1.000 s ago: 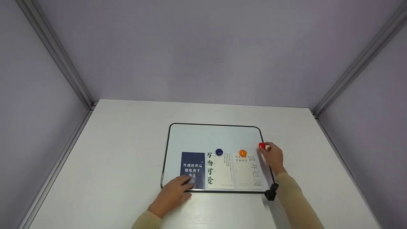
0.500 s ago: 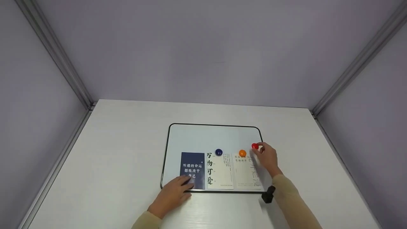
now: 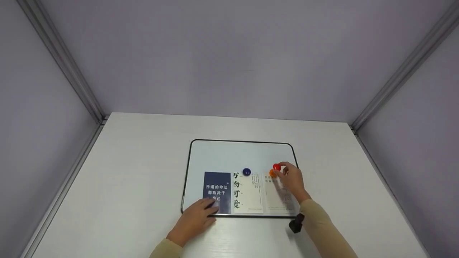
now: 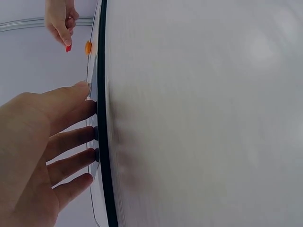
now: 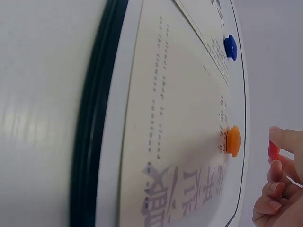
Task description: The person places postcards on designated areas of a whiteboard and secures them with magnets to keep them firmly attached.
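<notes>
A black-framed whiteboard [image 3: 218,154] lies on the table, bearing three printed cards side by side. My left hand [image 3: 195,216] rests with straight fingers on the lower part of the dark blue card [image 3: 217,186] at the board's near edge. Between thumb and fingertips my right hand [image 3: 293,180] pinches a red round magnet [image 3: 277,167], held above the board; in the right wrist view it is apart from the surface. An orange magnet [image 5: 233,141] sits at the top of the right-hand cream card [image 5: 184,104]. At the top of the middle cream card [image 3: 252,193] is a blue magnet [image 3: 246,172].
The white table [image 3: 143,161] extends around the board, with grey panel walls [image 3: 229,64] behind and at both sides. A black device [image 3: 296,223] on my right wrist hangs near the board's lower right corner.
My right hand has carried the red magnet leftward from the board's right edge to over the orange magnet. The left hand, the cards and the other magnets have stayed in place.
</notes>
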Available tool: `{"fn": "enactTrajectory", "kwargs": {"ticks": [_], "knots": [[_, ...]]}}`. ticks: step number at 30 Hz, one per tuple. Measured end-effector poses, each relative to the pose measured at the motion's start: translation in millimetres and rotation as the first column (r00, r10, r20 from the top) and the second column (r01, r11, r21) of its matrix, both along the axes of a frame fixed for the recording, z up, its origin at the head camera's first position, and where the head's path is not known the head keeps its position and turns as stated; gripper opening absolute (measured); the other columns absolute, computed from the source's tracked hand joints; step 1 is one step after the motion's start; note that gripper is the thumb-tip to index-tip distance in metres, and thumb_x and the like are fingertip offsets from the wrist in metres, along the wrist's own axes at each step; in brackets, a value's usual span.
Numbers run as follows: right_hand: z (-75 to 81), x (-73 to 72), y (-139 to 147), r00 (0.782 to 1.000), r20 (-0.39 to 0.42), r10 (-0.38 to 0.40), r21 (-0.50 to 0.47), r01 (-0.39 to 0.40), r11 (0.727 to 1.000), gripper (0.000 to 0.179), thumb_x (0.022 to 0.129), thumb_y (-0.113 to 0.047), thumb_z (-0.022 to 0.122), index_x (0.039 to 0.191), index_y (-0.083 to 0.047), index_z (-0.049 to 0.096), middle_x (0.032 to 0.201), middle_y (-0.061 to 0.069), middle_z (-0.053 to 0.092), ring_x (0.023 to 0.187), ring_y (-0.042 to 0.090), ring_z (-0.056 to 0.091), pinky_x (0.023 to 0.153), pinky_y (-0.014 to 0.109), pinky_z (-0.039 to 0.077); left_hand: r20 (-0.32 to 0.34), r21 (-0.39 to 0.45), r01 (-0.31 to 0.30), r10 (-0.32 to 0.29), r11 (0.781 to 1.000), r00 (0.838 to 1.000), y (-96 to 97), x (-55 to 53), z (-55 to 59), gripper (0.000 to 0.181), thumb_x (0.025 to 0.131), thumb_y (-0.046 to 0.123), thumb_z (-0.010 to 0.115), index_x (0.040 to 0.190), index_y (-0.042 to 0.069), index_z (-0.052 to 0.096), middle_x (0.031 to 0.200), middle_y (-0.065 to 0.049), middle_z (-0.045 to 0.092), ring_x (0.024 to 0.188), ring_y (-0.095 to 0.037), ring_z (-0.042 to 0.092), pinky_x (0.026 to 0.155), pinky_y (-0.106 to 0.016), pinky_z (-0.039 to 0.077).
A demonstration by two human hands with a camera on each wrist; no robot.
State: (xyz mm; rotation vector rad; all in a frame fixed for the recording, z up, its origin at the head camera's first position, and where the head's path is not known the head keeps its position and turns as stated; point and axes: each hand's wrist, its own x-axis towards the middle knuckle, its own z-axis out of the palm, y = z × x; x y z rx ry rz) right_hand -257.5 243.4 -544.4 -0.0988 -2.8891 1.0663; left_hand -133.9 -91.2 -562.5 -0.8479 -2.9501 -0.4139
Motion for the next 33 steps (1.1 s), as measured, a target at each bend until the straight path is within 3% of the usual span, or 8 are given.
{"fn": "enactTrajectory", "kwargs": {"ticks": [7,21,33], "knots": [[2.5,2.0,-11.0,0.999,-0.035,0.015,0.000,-0.015,1.000,0.035,0.087,-0.018,0.070,0.117,-0.001,0.064,0.075,0.005,0.053,0.064,0.012,0.041,0.055,0.019,0.031,0.006,0.003,-0.003,0.003,1.000,1.000,1.7,-0.5,0.2,0.034,0.091,0.030,0.063,0.121,0.016,0.067,0.133,-0.009,0.061,0.122,-0.028,0.058,0.106,-0.040,0.048],[4.8,5.0,-26.3,0.999,-0.021,0.033,-0.034,-0.034,0.999,0.033,0.087,-0.017,0.070,0.117,-0.003,0.064,0.075,0.004,0.053,0.065,0.011,0.044,0.053,0.017,0.033,0.003,-0.004,0.003,-0.003,1.000,1.000,-0.1,-1.3,-0.6,0.034,0.090,0.031,0.064,0.121,0.017,0.067,0.133,-0.008,0.061,0.122,-0.027,0.059,0.105,-0.039,0.048],[3.9,7.5,-46.6,0.989,-0.115,0.093,-0.009,-0.095,0.995,0.030,0.084,-0.014,0.073,0.111,-0.002,0.066,0.070,0.004,0.053,0.064,0.011,0.042,0.054,0.017,0.032,-0.018,0.005,0.010,-0.010,1.000,1.000,-3.5,-2.4,-3.0,0.034,0.089,0.030,0.065,0.119,0.017,0.068,0.132,-0.009,0.062,0.121,-0.027,0.059,0.105,-0.038,0.048]]}}
